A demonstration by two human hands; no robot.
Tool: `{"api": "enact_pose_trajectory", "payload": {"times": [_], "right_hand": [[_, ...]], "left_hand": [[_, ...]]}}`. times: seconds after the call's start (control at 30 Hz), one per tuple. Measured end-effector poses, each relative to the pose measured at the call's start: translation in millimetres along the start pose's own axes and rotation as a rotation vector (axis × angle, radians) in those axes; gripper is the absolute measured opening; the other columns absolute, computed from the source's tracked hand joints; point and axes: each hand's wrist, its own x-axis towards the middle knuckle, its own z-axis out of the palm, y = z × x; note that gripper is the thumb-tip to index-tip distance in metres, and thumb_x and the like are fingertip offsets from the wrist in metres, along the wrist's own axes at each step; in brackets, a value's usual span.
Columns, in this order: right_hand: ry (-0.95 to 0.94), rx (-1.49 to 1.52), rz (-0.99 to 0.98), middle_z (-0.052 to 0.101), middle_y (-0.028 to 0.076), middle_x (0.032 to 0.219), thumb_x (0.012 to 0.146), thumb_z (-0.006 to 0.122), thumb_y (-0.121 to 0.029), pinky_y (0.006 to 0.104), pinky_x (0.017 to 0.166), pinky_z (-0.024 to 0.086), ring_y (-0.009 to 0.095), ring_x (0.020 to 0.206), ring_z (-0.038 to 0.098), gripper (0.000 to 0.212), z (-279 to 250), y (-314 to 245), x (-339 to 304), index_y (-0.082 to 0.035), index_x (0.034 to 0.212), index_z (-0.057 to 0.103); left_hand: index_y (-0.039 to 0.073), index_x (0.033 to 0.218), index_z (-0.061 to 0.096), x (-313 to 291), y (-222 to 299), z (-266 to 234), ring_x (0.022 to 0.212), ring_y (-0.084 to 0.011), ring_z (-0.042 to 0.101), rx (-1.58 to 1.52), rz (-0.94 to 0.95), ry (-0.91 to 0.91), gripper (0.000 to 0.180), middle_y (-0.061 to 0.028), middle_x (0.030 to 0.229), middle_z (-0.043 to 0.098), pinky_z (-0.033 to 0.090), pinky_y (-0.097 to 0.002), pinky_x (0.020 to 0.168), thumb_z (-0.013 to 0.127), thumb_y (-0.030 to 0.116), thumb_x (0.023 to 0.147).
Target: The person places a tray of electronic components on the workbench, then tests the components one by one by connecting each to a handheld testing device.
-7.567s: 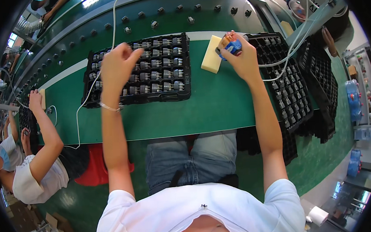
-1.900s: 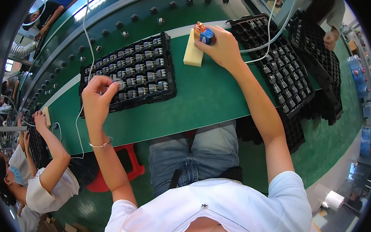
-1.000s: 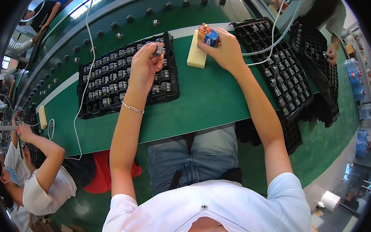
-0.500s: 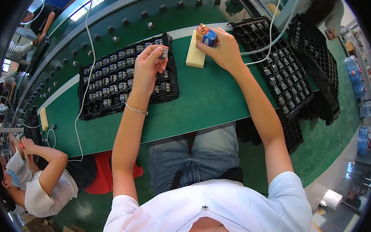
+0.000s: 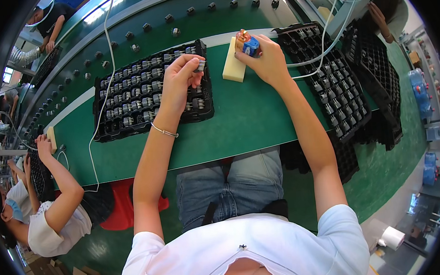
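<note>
A small grey metallic part (image 5: 201, 66) is pinched between the thumb and fingers of my left hand (image 5: 180, 78), over the right end of a black tray (image 5: 110, 134). Rows of similar parts fill most of that tray. My right hand (image 5: 268, 60) is wrapped round a small blue and orange tool-like device (image 5: 250, 47), whose exact kind I cannot make out. The device is over the upper part of a pale yellow block (image 5: 233, 70) on the green table (image 5: 219, 132). Whether it touches the block is hidden.
A second black tray of parts (image 5: 334, 87) lies to the right, with stacked black trays (image 5: 378, 82) beyond. Pale tubes (image 5: 303, 63) run near my right wrist; a white cable (image 5: 97, 127) crosses the left tray. Parts line a green conveyor (image 5: 198, 23) behind. Co-workers are at left.
My left hand has shifted slightly right, the part tilting a little. The conveyor parts have slid slightly left. Another person's hand at the top right has withdrawn; the left co-worker's arm has risen.
</note>
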Motion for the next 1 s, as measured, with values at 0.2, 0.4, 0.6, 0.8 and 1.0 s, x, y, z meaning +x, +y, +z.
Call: {"api": "enact_pose_trajectory", "payload": {"times": [0.2, 0.4, 0.6, 0.8, 1.0], "right_hand": [[-0.017, -0.008, 0.01, 0.063, 0.005, 0.085, 0.075, 0.08, -0.03, 0.0299, 0.064, 0.047, 0.016, 0.068, 0.055, 0.043, 0, -2, 0, -0.003, 0.107, 0.07], [-0.012, 0.016, 0.028, 0.066, 0.007, 0.083, 0.074, 0.079, -0.028, 0.0314, 0.067, 0.049, 0.018, 0.07, 0.061, 0.042, 7, 1, 10, -0.003, 0.106, 0.069], [-0.027, -0.059, 0.046, 0.068, 0.018, 0.079, 0.071, 0.072, -0.033, 0.043, 0.07, 0.052, 0.038, 0.077, 0.066, 0.036, 28, 13, 73, -0.007, 0.095, 0.066], [0.033, -0.233, 0.035, 0.07, 0.019, 0.085, 0.069, 0.073, -0.038, 0.0463, 0.074, 0.053, 0.039, 0.083, 0.068, 0.038, 69, 37, 133, -0.008, 0.093, 0.069], [-0.034, -0.383, 0.04, 0.071, 0.019, 0.086, 0.07, 0.073, -0.037, 0.0464, 0.074, 0.054, 0.039, 0.084, 0.068, 0.036, 76, 38, 151, -0.008, 0.091, 0.071]], "left_hand": [[0.005, 0.105, 0.067, -2, 0, -1, 0.063, -0.0042, 0.053, 0.01, 0.001, 0.008, 0.021, 0.0015, 0.078, 0.061, 0.041, -0.0181, 0.057, 0.057, 0.023, 0.098], [0.005, 0.104, 0.066, 0, -2, -2, 0.063, -0.0041, 0.053, -0.006, 0.034, 0.004, 0.022, 0.0012, 0.077, 0.061, 0.042, -0.0181, 0.057, 0.057, 0.024, 0.099], [0.004, 0.098, 0.064, 7, -3, -8, 0.058, -0.0055, 0.05, -0.11, -0.01, 0.021, 0.019, 0.0017, 0.07, 0.056, 0.041, -0.0203, 0.053, 0.058, 0.023, 0.098], [0.007, 0.097, 0.06, 9, -5, -11, 0.052, -0.0099, 0.057, -0.32, -0.012, 0.097, 0.013, -0.0012, 0.07, 0.06, 0.044, -0.021, 0.047, 0.065, 0.018, 0.094], [0.008, 0.104, 0.061, 7, -5, -12, 0.059, -0.0129, 0.061, -0.376, -0.069, 0.067, 0.011, -0.0033, 0.076, 0.063, 0.047, -0.0249, 0.053, 0.06, 0.013, 0.095]]}}
